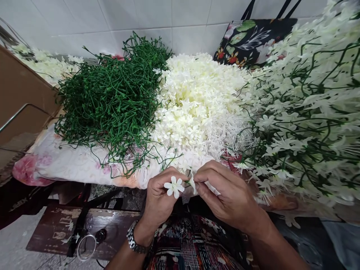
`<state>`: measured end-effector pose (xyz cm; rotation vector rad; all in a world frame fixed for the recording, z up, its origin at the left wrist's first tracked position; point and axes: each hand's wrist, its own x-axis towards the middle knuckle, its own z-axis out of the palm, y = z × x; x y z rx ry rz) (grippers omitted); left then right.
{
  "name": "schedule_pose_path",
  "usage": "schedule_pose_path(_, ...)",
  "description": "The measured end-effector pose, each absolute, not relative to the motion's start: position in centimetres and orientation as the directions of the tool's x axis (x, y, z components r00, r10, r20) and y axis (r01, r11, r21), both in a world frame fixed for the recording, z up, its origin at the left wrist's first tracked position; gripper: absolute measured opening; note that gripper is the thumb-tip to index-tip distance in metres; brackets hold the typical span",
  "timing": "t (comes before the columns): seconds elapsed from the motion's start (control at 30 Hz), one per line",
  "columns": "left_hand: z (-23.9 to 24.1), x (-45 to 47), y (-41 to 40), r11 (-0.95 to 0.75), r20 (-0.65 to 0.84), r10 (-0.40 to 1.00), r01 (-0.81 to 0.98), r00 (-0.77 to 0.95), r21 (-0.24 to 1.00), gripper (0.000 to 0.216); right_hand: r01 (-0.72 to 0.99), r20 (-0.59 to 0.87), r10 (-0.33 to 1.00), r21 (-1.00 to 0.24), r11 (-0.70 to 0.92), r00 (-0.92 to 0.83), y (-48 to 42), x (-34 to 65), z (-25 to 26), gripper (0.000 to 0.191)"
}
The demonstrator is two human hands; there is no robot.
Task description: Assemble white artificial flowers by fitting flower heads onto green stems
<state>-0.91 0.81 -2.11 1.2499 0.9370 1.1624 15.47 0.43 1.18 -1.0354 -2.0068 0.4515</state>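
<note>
My left hand (161,195), with a metal watch on its wrist, is closed around a green artificial flower stem. One white artificial flower (174,187) shows open in front of its thumb. My right hand (225,187) pinches a second white blossom (192,183) at the stem's other end, close to the left fingertips. Most of the stem is hidden by the left fingers. Beyond my hands lie a heap of green plastic stems (112,97) on the left and a pile of loose white petals (194,97) in the middle.
Stems with white flowers (303,127) are heaped high on the right. A flowered cloth (75,161) covers the work surface. At the left stands a brown cardboard box (25,86); a black floral bag (253,43) leans on the tiled wall. A wooden bench (112,225) is below.
</note>
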Motion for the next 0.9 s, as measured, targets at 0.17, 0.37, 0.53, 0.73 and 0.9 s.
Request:
schedule_pose_path(0.17,-2.0,-0.8,1.0,-0.088,0.119,0.968,-0.146,0.221,0.985,0.012,0.517,0.530,0.770,-0.575,0.634,-0.355,0.6,15.4,1.2,0.014)
schedule_pose_path(0.37,-2.3,-0.8,1.3,-0.195,0.214,0.956,-0.111,0.199,0.975,0.015,0.496,0.555,0.754,-0.573,0.652,-0.350,0.7,15.1,0.7,0.014)
schedule_pose_path(0.53,-2.4,-0.7,1.3,-0.209,0.224,0.955,-0.098,0.193,0.973,0.019,0.478,0.534,0.771,-0.607,0.635,-0.346,0.6,14.9,0.2,0.012)
schedule_pose_path(0.73,-1.8,-0.7,1.5,-0.227,0.239,0.952,-0.085,0.192,0.970,0.018,0.459,0.512,0.794,-0.648,0.608,-0.329,0.7,14.7,0.0,0.012)
schedule_pose_path(0.9,-0.9,-0.5,1.6,-0.206,0.204,0.959,-0.011,0.195,0.978,0.025,0.448,0.476,0.817,-0.683,0.577,-0.325,0.8,14.6,-0.2,0.013)
